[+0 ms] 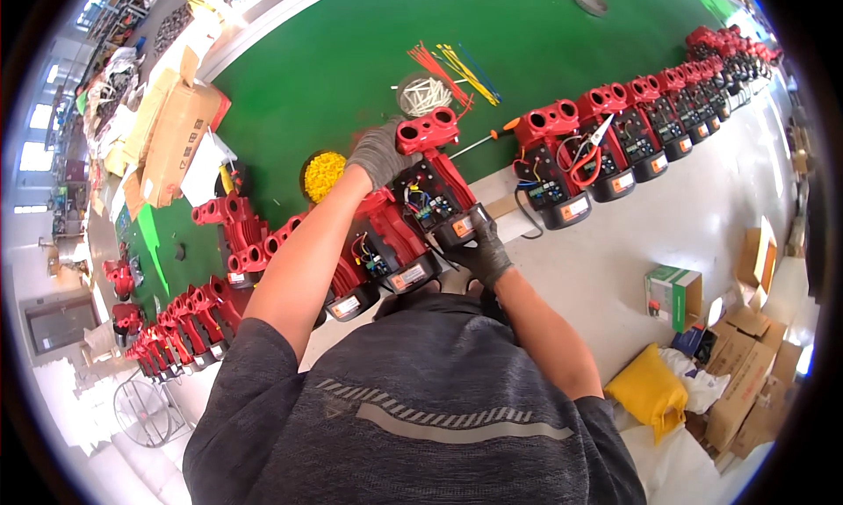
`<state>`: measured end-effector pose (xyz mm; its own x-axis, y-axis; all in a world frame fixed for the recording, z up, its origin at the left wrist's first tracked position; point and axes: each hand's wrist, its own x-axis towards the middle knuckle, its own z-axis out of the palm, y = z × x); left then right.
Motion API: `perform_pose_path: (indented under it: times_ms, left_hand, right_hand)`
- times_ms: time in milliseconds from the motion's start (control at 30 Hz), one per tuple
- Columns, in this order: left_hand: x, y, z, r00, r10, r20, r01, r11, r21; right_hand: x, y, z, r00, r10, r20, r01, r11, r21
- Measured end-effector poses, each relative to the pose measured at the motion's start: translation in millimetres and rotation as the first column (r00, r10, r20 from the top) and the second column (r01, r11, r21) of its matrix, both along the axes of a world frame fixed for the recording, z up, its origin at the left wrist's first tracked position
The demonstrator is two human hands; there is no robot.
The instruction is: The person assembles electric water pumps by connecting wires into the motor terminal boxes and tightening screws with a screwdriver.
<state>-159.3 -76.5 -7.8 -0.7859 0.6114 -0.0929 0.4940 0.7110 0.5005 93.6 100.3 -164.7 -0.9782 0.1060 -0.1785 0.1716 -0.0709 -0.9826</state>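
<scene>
Both my hands, in dark grey gloves, hold a red pump (452, 184) with a black control box whose circuit board and coloured wires lie bare. My left hand (384, 154) grips it near the red ported end, fingers partly hidden behind the casting. The near black end, with an orange and white label, is held by my right hand (483, 255), its fingers curled on the corner. Just left sits another red pump (395, 241) with its wiring exposed. To the right is a similar pump (549, 167), and red-handled scissors (588, 158) lie over the units beside it.
Rows of red pumps (650, 110) run along the green-topped table (325, 57) on both sides. Beyond my hands are a bowl of white sleeves (425, 95), cable ties (465, 73), a screwdriver (496, 135) and a bowl of yellow connectors (323, 173). Cardboard boxes (742, 364) stand at lower right.
</scene>
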Motion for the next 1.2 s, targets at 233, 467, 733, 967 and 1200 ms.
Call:
perform_pose_path:
  times_ms: [233, 467, 733, 967, 1200]
  left_hand:
    - [4.3, -10.0, 3.7, 0.993, 0.075, 0.086, -0.083, 0.992, 0.095]
    - [-5.6, -4.2, -14.4, 0.999, 0.0, 0.051, -0.005, 0.997, 0.083]
    - [-9.0, -11.0, -16.0, 0.952, -0.078, 0.294, -0.029, 0.939, 0.342]
    - [-14.7, -36.4, -14.2, 0.772, -0.013, 0.635, -0.509, 0.585, 0.631]
    - [3.8, -36.2, -4.6, 0.944, 0.026, 0.328, -0.193, 0.851, 0.489]
  right_hand:
    - [-23.7, -9.7, 73.1, 0.843, -0.072, 0.534, 0.407, 0.734, -0.543]
    - [-18.9, -0.6, 59.0, 0.882, -0.088, 0.463, 0.387, 0.696, -0.605]
    - [5.9, 23.2, 105.6, 0.796, -0.129, 0.591, 0.317, 0.921, -0.226]
    - [33.4, 71.7, 204.1, 0.781, 0.026, 0.623, -0.4, 0.787, 0.469]
    - [25.4, 67.7, 198.7, 0.899, -0.022, 0.437, -0.281, 0.735, 0.617]
